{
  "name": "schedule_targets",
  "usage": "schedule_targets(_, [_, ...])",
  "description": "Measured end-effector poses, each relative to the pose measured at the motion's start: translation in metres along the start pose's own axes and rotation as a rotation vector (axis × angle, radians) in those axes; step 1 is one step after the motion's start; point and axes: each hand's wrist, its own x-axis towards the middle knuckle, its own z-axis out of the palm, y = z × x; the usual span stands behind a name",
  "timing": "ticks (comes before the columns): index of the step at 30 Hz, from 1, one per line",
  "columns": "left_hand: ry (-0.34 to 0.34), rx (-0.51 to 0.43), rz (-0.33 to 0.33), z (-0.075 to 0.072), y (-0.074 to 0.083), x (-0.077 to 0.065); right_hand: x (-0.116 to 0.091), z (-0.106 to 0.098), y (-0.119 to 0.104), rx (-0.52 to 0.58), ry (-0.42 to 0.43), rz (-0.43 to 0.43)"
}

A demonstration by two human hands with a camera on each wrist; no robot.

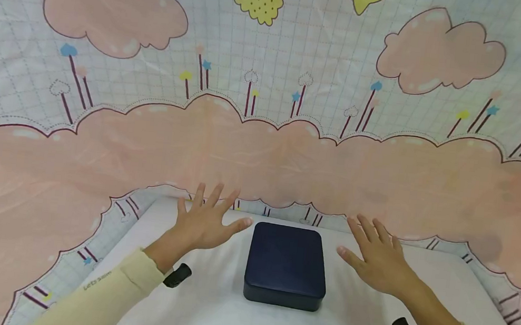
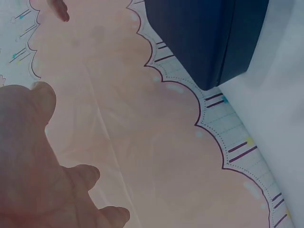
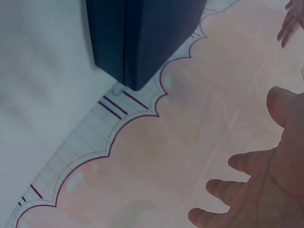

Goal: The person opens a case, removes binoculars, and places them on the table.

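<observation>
Although wrist views crop the dark box, both hands show spread fingers.

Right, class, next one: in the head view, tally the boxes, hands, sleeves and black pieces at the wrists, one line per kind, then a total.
Dark blue box: 1
Hands: 2 (left hand, right hand)
Pale yellow sleeves: 2
Black wrist pieces: 2
Total: 7

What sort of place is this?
Hard to say for sure; perhaps a screened-off indoor work corner. A cloud-printed sheet spreads behind a plain white tabletop, on which a dark blue box sits.
</observation>
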Motion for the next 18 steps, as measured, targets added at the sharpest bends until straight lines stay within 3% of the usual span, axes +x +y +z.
schedule_targets(18, [-0.029,-0.021,-0.016,0.031,0.002,0.005,-0.003,0.027,0.0,0.027,0.004,0.014])
